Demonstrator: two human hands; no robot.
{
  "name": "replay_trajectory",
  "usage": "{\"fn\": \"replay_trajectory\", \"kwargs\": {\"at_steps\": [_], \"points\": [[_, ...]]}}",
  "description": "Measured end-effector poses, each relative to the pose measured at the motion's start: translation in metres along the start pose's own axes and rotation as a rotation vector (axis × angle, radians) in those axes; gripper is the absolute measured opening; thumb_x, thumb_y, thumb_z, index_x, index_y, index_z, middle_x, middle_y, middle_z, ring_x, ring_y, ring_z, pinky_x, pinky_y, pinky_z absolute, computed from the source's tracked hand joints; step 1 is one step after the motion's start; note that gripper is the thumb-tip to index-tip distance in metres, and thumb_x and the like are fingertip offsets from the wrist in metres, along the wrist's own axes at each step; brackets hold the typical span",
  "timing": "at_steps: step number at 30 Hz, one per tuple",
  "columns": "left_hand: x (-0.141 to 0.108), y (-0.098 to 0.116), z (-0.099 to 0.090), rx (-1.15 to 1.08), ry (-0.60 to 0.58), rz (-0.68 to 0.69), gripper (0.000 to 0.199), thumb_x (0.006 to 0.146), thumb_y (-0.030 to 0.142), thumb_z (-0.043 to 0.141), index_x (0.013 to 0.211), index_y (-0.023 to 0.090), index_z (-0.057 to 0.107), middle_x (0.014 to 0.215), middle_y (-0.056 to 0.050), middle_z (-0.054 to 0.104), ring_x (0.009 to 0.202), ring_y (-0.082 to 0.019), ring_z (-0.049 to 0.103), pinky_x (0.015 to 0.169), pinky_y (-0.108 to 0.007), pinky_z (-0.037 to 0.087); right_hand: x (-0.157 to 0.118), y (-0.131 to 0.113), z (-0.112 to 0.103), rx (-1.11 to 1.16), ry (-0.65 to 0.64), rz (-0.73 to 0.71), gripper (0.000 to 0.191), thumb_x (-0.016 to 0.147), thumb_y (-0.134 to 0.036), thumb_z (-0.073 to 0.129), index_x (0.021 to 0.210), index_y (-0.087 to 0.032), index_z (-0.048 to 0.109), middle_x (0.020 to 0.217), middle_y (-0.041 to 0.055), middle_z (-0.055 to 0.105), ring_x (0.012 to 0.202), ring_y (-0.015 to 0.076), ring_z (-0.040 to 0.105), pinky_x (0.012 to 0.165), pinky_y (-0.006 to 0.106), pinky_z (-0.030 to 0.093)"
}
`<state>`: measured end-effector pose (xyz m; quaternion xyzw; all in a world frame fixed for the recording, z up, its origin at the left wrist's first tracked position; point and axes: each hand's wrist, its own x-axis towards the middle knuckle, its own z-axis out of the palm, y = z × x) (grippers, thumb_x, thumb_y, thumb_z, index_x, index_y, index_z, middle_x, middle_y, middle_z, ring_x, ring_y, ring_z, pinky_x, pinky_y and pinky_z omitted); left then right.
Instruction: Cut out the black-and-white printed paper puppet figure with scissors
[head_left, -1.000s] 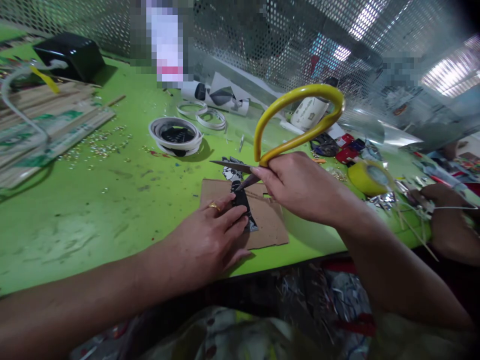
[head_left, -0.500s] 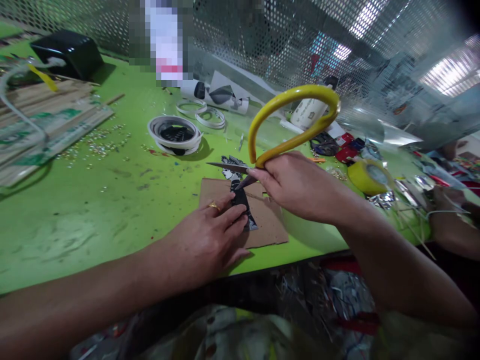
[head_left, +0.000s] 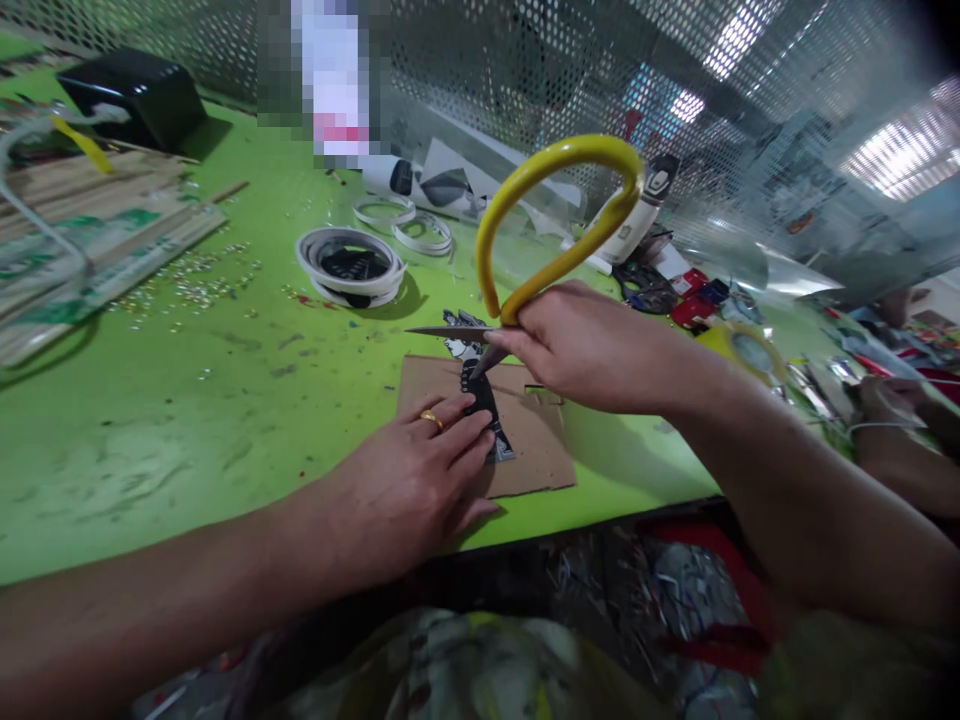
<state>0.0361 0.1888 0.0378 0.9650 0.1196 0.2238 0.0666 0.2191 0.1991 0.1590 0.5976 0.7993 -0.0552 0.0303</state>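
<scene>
My left hand [head_left: 420,465], with a gold ring on one finger, lies with its fingers stretched out. They press on a black-and-white cut-out figure [head_left: 481,385], which rests on a piece of brown cardboard [head_left: 536,445]. The figure's head extends past the cardboard's far edge. My right hand [head_left: 589,345] grips a pair of scissors [head_left: 574,150] with large yellow-covered loop handles. Its blades are spread apart: one points left across the figure's head, and the other's tip touches or hovers just over the black body, which of these I cannot tell.
White strip coils [head_left: 349,270] lie beyond the cardboard. On the left are wooden strips [head_left: 82,250], scattered shiny beads [head_left: 195,280] and a black box [head_left: 135,100]. To the right lie black-handled scissors [head_left: 645,288] and a yellow tape roll [head_left: 750,350]. Another person's arm [head_left: 892,430] is at the far right.
My right hand and the scissors have shifted slightly left, and the handle loop has tilted. My left hand stays on the cut-out figure.
</scene>
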Motion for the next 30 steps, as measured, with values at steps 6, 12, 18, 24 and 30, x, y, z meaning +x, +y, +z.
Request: {"fn": "replay_trajectory", "kwargs": {"at_steps": [6,12,18,24,30], "points": [[-0.002,0.001,0.0,0.012,-0.006,0.022,0.039,0.092,0.037,0.054,0.112,0.005,0.067,0.12,-0.021,0.066,0.12,-0.039,0.056,0.102,-0.054,0.046,0.003,0.001,-0.003,-0.046,-0.026,-0.045,0.031,0.096,-0.036,0.043,0.087,-0.019,0.068,0.088,0.0084,0.071,0.075,0.0204,0.062,0.063,0.03,0.038],[-0.002,0.0,0.0,0.023,-0.004,0.018,0.039,0.091,0.037,0.054,0.112,0.006,0.067,0.121,-0.021,0.066,0.117,-0.038,0.058,0.101,-0.053,0.048,0.005,0.003,-0.003,-0.031,-0.029,-0.043,0.03,0.095,-0.034,0.044,0.087,-0.018,0.068,0.089,0.0074,0.071,0.077,0.0196,0.063,0.063,0.028,0.038],[-0.001,-0.001,0.001,0.027,-0.013,0.014,0.038,0.092,0.037,0.052,0.11,0.007,0.068,0.12,-0.02,0.067,0.119,-0.038,0.058,0.101,-0.053,0.048,0.003,0.009,-0.003,0.078,-0.032,-0.028,0.027,0.095,-0.033,0.047,0.091,-0.018,0.069,0.078,0.0043,0.07,0.072,0.0178,0.061,0.061,0.026,0.039],[-0.001,-0.001,0.001,0.027,-0.024,0.013,0.04,0.093,0.039,0.05,0.11,0.008,0.068,0.123,-0.019,0.066,0.119,-0.04,0.056,0.099,-0.057,0.049,-0.025,0.017,0.013,0.155,0.06,-0.01,0.032,0.098,-0.033,0.043,0.081,-0.016,0.065,0.073,0.0028,0.066,0.072,0.0176,0.06,0.07,0.028,0.04],[-0.002,-0.002,-0.002,0.005,-0.059,0.0,0.042,0.094,0.04,0.049,0.113,0.007,0.067,0.126,-0.018,0.064,0.122,-0.039,0.054,0.101,-0.056,0.047,-0.035,0.017,0.031,0.248,0.137,0.072,0.038,0.098,-0.031,0.042,0.068,-0.017,0.06,0.074,0.0037,0.068,0.073,0.0186,0.063,0.068,0.029,0.04]]}}
